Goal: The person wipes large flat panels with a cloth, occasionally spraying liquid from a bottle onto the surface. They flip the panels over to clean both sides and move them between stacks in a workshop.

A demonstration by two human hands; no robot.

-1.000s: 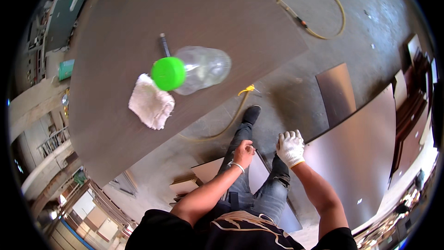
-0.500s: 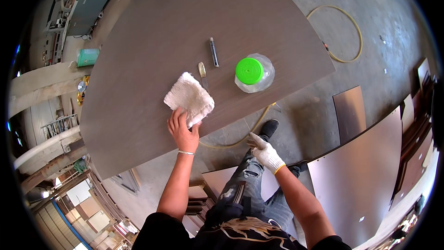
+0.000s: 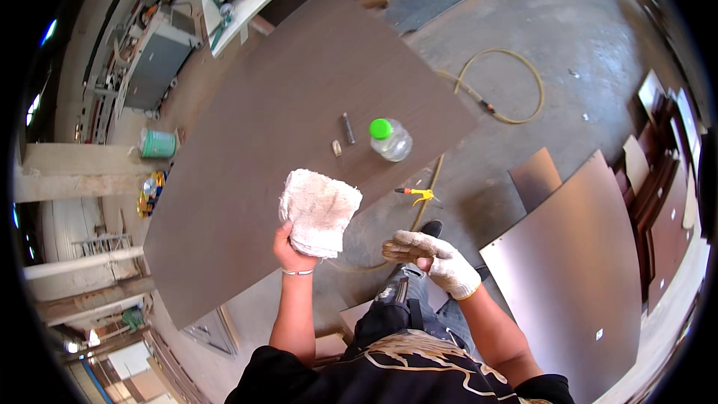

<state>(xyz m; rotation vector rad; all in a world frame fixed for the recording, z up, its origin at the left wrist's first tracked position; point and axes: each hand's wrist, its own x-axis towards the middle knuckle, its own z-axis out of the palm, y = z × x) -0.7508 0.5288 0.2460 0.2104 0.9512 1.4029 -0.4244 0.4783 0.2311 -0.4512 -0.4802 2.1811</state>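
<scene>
My bare left hand [image 3: 295,253] grips a folded off-white cloth [image 3: 321,211] with brownish stains, holding it up over the near edge of a large dark-brown board [image 3: 239,135]. The thumb shows beside the cloth; the other fingers are hidden behind it. To the right, over my legs, my right hand [image 3: 443,263] wears a whitish knitted glove, its fingers stretched out and nothing in them. Beyond the cloth on the board lie a dark marker-like stick [image 3: 348,129] and a small pale-handled tool [image 3: 336,148] partly covered by the cloth. A clear bottle with a green lid [image 3: 395,145] stands nearby.
A yellow air gun [image 3: 420,195] with a hose hangs by the board's near edge. More yellow hose [image 3: 540,90] coils on the floor. Brown panels [image 3: 583,254] lean at the right. A teal bucket [image 3: 158,144] stands left; a cluttered white bench [image 3: 254,1] is at the back.
My left hand has lifted the cloth off the board and toward me. My right hand has risen slightly, fingers extended. The view has shifted, showing the bench behind and the yellow air gun.
</scene>
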